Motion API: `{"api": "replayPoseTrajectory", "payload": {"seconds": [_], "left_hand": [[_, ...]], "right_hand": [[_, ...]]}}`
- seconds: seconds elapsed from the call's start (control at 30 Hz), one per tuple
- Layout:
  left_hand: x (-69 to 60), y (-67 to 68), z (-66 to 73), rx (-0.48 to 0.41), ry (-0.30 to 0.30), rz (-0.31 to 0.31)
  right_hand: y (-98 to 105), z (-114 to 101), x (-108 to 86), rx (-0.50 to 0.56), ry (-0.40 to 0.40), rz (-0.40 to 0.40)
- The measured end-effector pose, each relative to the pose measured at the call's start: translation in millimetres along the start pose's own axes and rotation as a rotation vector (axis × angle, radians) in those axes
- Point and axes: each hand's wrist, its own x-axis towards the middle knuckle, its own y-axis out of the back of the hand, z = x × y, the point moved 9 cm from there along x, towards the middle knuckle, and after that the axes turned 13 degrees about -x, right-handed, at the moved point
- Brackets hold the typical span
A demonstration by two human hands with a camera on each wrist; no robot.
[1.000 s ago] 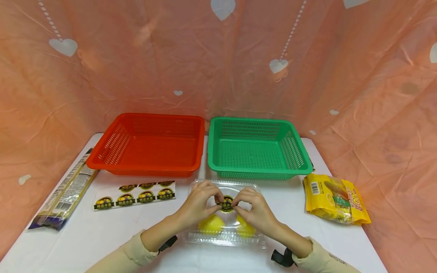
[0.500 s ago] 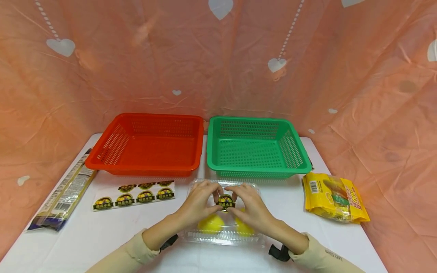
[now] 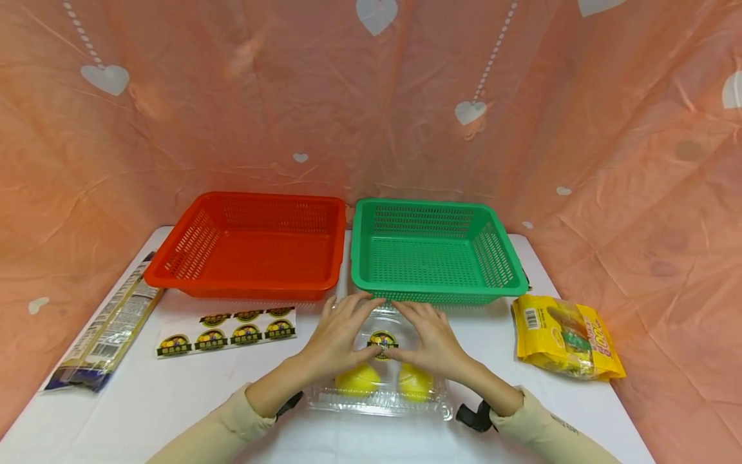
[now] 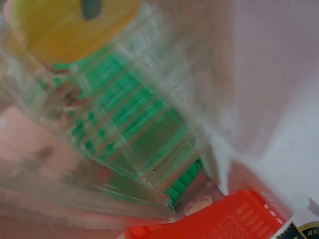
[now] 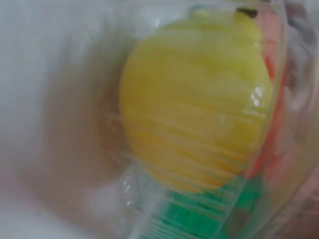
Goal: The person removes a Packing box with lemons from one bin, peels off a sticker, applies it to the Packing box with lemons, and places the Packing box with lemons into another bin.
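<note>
A clear plastic clamshell box (image 3: pixel 379 405) lies closed in front of me in the head view. Two yellow fruits (image 3: pixel 357 379) show through its lid; one yellow fruit (image 5: pixel 194 109) fills much of the right wrist view. A round black and gold sticker (image 3: pixel 382 341) sits on the middle of the lid. My left hand (image 3: pixel 341 335) is over the box's left side, fingers stretched toward its far edge, thumb at the sticker. Mirroring it on the right side, my right hand (image 3: pixel 433 341) has its fingers extended and its thumb at the sticker too. Neither hand appears in the wrist views.
Behind the box stand a red basket (image 3: pixel 249 287) and a green basket (image 3: pixel 429 290). A sheet of round stickers (image 3: pixel 228 334) lies to the left, past it a long gold packet (image 3: pixel 107 332). A yellow bag (image 3: pixel 568 338) is at the right.
Both hands had curled fingers at the sticker's edges. The fingers have since straightened and spread toward the box's far edge, while the thumbs stay at the sticker, now lying on the lid.
</note>
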Motion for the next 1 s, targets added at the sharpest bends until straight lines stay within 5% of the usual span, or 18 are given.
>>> {"api": "replayPoseTrajectory", "payload": {"seconds": [0.2,0.43,0.63,1.0], "left_hand": [[-2.6,-6.0,-11.0,0.092,0.042,-0.063],[0.4,-7.7,-16.1,0.073,0.072,-0.081],[3.6,-6.4,-15.0,0.075,0.079,-0.064],[12.6,-3.0,-18.8,0.087,0.103,0.015]], "right_hand": [[-5,6,3.2,0.052,-0.019,-0.006],[-5,12,7.3,0.148,-0.045,-0.071],[-5,11,7.8,0.11,-0.036,-0.084],[-3,11,10.8,0.095,-0.108,0.038]]}}
